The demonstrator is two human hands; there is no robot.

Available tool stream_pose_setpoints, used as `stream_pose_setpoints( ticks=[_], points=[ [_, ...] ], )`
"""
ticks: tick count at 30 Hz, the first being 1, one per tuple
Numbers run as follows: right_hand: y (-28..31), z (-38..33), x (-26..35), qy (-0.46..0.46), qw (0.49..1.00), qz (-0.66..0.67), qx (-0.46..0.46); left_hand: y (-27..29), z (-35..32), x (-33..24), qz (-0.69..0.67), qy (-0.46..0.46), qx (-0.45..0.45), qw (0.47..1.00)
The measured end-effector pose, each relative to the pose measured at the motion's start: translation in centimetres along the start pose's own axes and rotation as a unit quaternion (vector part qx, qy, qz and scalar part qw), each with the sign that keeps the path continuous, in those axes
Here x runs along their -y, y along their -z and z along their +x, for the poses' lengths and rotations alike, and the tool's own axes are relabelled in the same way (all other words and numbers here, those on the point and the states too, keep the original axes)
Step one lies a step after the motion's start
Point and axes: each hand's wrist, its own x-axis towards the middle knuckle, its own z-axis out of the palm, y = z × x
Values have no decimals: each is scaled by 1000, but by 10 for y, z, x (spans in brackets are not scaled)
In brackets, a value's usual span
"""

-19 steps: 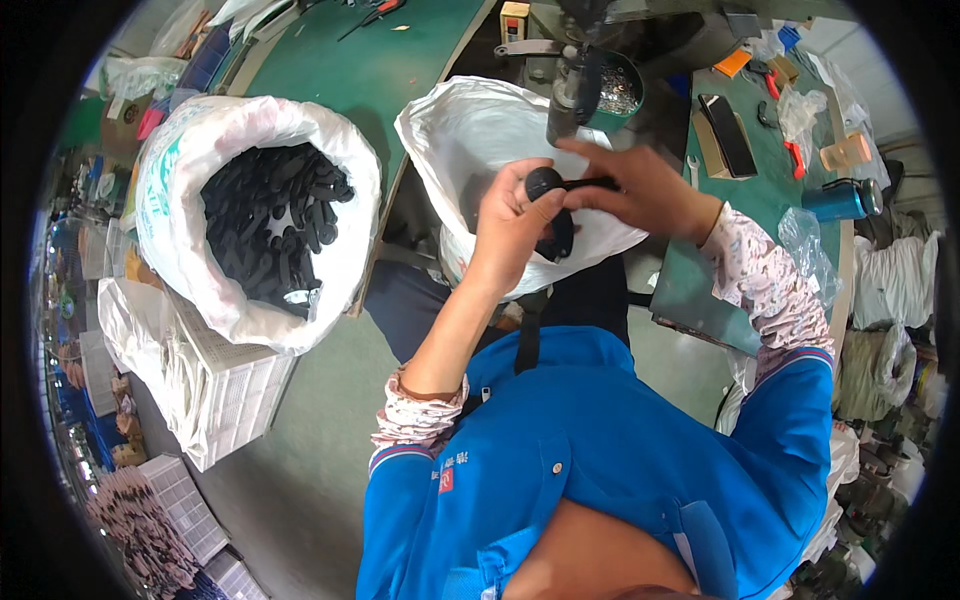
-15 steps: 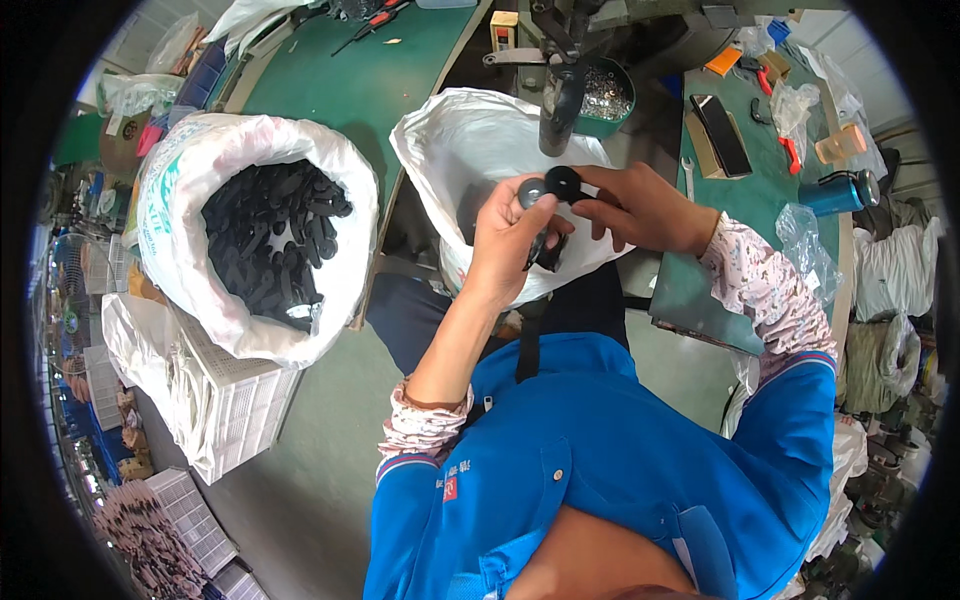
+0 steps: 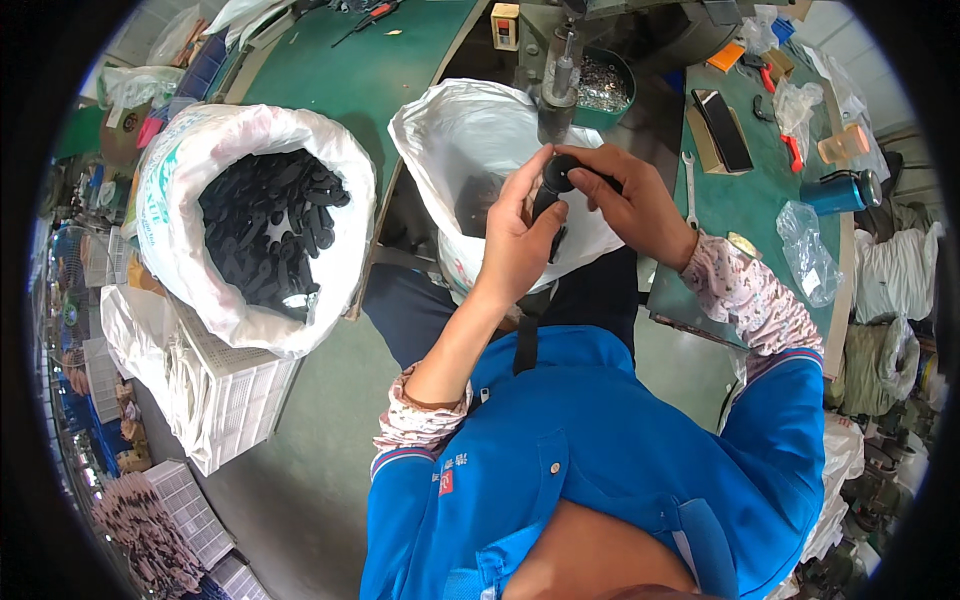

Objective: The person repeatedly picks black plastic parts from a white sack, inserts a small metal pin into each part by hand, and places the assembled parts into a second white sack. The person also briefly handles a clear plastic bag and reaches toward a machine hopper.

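Note:
My left hand [image 3: 517, 240] and my right hand [image 3: 628, 203] meet in front of my chest, both closed on one small black plastic part [image 3: 553, 190] with a round end. They hold it just below the metal press head [image 3: 560, 85] of a bench machine. Under my hands lies an open white plastic bag [image 3: 462, 130] with a few dark parts inside. A larger white sack [image 3: 180, 180] at my left is filled with several black plastic parts [image 3: 270, 225].
A green workbench [image 3: 370, 70] runs behind the sack. A green tub of small metal pieces [image 3: 600, 85] sits by the machine. At right lie a phone [image 3: 723, 128], a wrench [image 3: 688, 190], a teal bottle [image 3: 835, 192] and a clear bag [image 3: 805, 250]. White crates [image 3: 220, 400] stand at lower left.
Both hands have shifted slightly up toward the press head with the black part; my right fingers now close over its round end.

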Motion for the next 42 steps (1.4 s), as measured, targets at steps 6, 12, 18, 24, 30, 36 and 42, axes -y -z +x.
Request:
stream_pose_setpoints(
  ticks=[6,12,18,24,30,36,42],
  points=[
    [26,19,4,-89,982,167,-19,-6,-4,-6,-59,47,-1,997],
    [56,74,22,-51,980,186,-54,3,-5,-4,-86,78,-11,993],
    [53,90,8,-156,964,215,2,11,-8,-6,-92,105,-29,990],
    [53,67,13,-197,952,232,-28,13,-8,-3,-110,120,-41,986],
    [53,64,9,-226,942,249,-11,13,-7,0,-120,130,-37,983],
    [61,69,13,-179,924,338,24,23,-4,-1,-122,123,-52,984],
    [23,35,33,-172,949,233,128,37,1,-31,-283,117,-54,950]
  ],
)
